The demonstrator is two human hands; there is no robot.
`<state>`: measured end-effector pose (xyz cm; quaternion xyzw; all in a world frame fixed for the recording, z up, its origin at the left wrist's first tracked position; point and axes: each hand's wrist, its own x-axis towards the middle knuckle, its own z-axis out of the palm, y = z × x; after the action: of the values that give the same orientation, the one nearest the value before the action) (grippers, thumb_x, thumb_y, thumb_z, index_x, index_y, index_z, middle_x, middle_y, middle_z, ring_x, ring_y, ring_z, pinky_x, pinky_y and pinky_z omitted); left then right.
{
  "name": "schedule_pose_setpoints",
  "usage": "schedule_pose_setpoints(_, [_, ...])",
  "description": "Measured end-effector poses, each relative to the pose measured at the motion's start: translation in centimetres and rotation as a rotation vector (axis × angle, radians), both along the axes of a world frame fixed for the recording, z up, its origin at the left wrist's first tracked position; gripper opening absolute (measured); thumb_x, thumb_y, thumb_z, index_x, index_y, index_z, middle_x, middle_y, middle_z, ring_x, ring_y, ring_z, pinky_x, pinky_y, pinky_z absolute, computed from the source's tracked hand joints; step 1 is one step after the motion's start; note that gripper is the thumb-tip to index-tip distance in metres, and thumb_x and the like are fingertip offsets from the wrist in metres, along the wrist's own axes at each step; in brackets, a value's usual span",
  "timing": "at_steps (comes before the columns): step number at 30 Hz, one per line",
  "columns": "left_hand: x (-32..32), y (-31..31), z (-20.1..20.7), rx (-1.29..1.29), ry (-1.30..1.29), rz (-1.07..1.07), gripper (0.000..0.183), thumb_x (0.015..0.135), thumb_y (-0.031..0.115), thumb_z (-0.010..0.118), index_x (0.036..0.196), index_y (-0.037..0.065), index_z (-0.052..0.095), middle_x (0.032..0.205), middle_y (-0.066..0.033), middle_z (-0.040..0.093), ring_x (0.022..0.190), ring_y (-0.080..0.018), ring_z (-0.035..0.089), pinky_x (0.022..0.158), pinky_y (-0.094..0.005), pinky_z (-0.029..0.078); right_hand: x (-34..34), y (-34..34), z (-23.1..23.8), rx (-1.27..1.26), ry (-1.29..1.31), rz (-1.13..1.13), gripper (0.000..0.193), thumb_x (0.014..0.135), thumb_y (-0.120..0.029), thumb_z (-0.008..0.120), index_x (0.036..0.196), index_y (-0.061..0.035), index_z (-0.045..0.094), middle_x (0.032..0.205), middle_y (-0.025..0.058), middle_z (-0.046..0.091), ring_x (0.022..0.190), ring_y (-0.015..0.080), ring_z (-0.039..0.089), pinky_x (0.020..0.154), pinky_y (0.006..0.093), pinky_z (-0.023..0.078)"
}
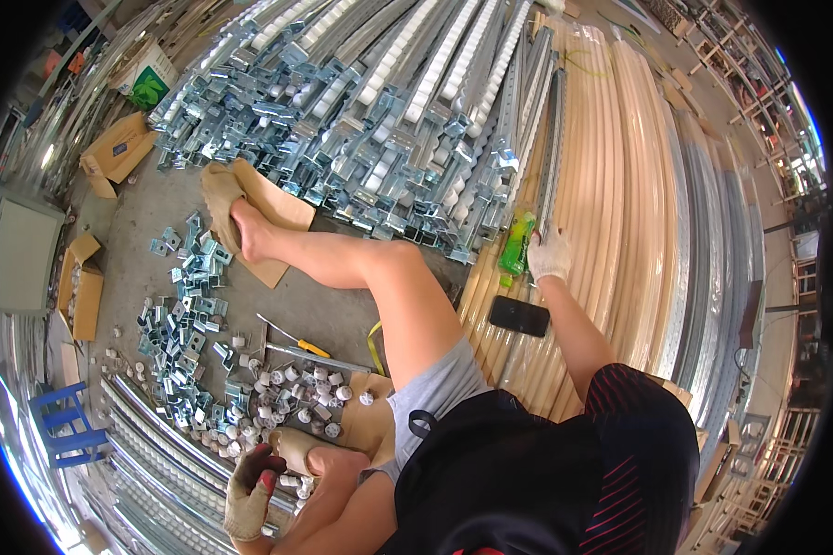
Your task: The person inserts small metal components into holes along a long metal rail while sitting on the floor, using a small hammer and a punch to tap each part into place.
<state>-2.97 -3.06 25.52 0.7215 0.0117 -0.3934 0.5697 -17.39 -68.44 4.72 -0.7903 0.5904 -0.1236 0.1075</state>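
Head view: wrapped strip bundle point(620, 185) carries the metal rail point(553, 139) along its left edge. Right hand point(551, 256) part-curled at rail's near end, grip unclear; left hand point(250, 495) half-curled, can't tell if holding anything. Grip squarely before lifting; keep rail clear of green bottle point(516, 246).

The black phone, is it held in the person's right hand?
No, the phone lies flat on the wrapped beige strips, while the gloved right hand is beside the green bottle.

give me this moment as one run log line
left hand: gloved, near small white rollers | right hand: gloved, by metal rail end, beside green bottle | phone: on tan wrapped strips
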Motion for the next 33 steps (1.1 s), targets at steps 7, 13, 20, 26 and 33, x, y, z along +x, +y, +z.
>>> schedule_pose_setpoints(7, [-0.6, 0.1, 0.1, 0.035, 0.010, -0.032, 0.054, 0.101, 0.019, 0.071, 0.146, -0.004, 0.053, 0.118, -0.0118, 0.071, 0.106, -0.0170, 0.065, 0.094, -0.0302, 0.050, -0.5, 4.3, -1.6, 0.095, -0.098, 0.293, 0.031, 0.097, -0.031, 0.062, 0.119, -0.0094, 0.067, 0.112, 0.0173, 0.070, 0.107, 0.0383, 0.067, 0.094, 0.0506, 0.054])
schedule_pose_setpoints(13, [-1.2, 1.8, -0.4, 0.018, 0.042, 0.010, 0.053, 0.098, 0.014, 0.071, 0.146, -0.002, 0.054, 0.117, -0.0098, 0.071, 0.106, -0.0163, 0.065, 0.094, -0.0307, 0.051, -3.7, 12.5, 3.8, 0.178, 0.458, 0.837, 0.064, 0.087, -0.046, 0.073, 0.136, -0.0064, 0.059, 0.132, 0.0211, 0.061, 0.128, 0.0372, 0.056, 0.107, 0.0494, 0.045])
schedule_pose_setpoints(20, [0.2, 1.1, -1.2, -0.014, 0.071, 0.040, 0.052, 0.097, 0.012, 0.072, 0.144, -0.001, 0.055, 0.118, -0.0103, 0.071, 0.108, -0.0160, 0.065, 0.097, -0.0329, 0.053, -7.7, 13.0, 0.4, 0.267, 0.757, 0.682, 0.094, 0.081, -0.042, 0.078, 0.157, -0.0034, 0.038, 0.145, 0.0244, 0.052, 0.138, 0.0402, 0.048, 0.113, 0.0532, 0.039])
schedule_pose_setpoints(26, [0.0, 4.6, -3.6, 0.137, -0.102, 0.061, 0.052, 0.094, 0.014, 0.076, 0.142, 0.001, 0.060, 0.116, -0.0102, 0.075, 0.103, -0.0148, 0.070, 0.092, -0.0321, 0.057, -5.3, 14.7, 2.0, 0.316, 0.818, 0.737, 0.109, 0.075, -0.045, 0.087, 0.159, -0.0027, 0.032, 0.145, 0.0261, 0.051, 0.140, 0.0423, 0.047, 0.113, 0.0501, 0.044])
schedule_pose_setpoints(33, [-2.9, 20.2, -9.6, 0.875, -0.086, -0.066, 0.058, 0.090, 0.049, 0.070, 0.138, 0.017, 0.065, 0.118, -0.0157, 0.076, 0.106, -0.0328, 0.072, 0.093, -0.0444, 0.056, 2.0, 14.4, 1.7, 0.178, 0.128, 0.879, 0.085, 0.088, -0.029, 0.077, 0.156, 0.0055, 0.039, 0.149, 0.0283, 0.051, 0.140, 0.0432, 0.050, 0.119, 0.0494, 0.039])
